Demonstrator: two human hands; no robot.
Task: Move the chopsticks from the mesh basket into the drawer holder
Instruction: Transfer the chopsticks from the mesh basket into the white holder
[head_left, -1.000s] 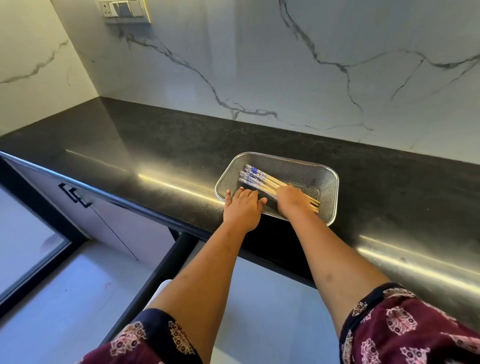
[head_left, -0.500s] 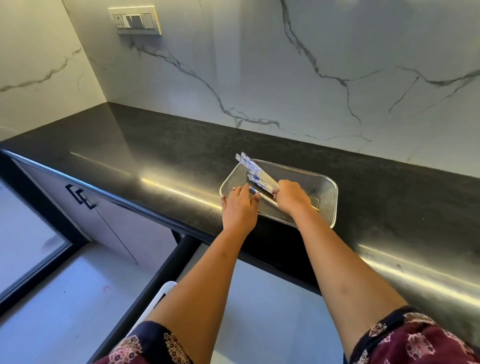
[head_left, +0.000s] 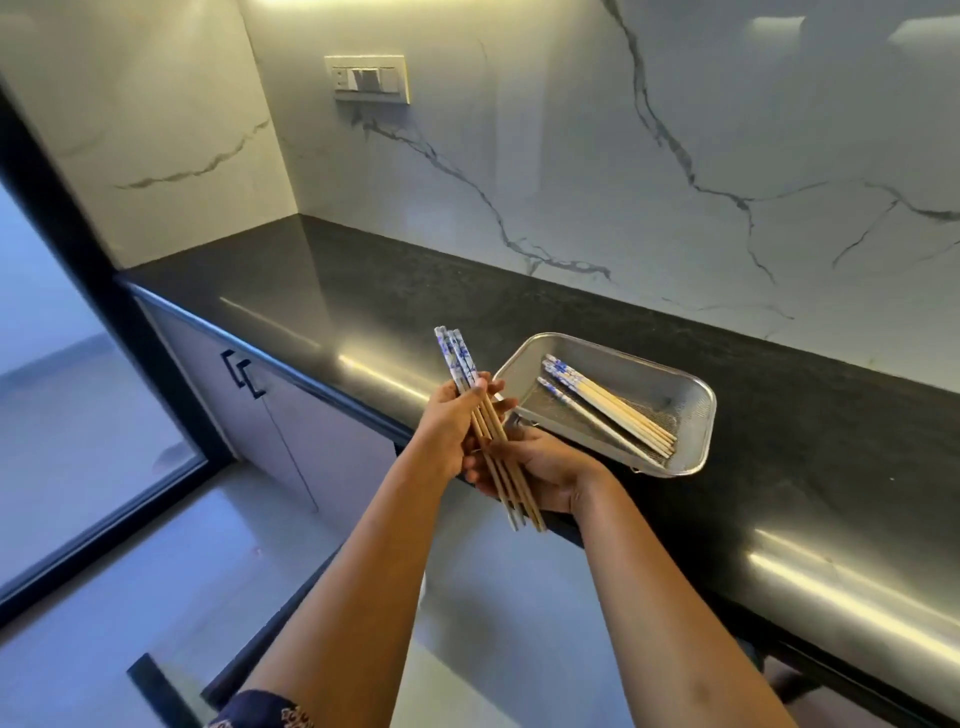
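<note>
A bundle of wooden chopsticks (head_left: 459, 362) with blue-and-white patterned tops is held upright in front of the counter edge. My left hand (head_left: 451, 422) grips the bundle near its middle. Below it, my right hand (head_left: 540, 470) cups the bare wooden tips from underneath. Just to the right, the metal mesh basket (head_left: 696, 415) sits on the black countertop with several more chopsticks (head_left: 605, 405) lying slanted inside. The drawer holder is not visible.
The black countertop (head_left: 363, 296) runs along a white marble wall with a switch plate (head_left: 368, 79). Under the counter is a grey cabinet with a black handle (head_left: 243, 370). The dark edge of an open drawer (head_left: 260, 654) shows beneath my arms.
A bundle of chopsticks has been lifted out of the basket and brought left and toward me. My left hand has left the basket rim and now grips the bundle. The view has shifted.
</note>
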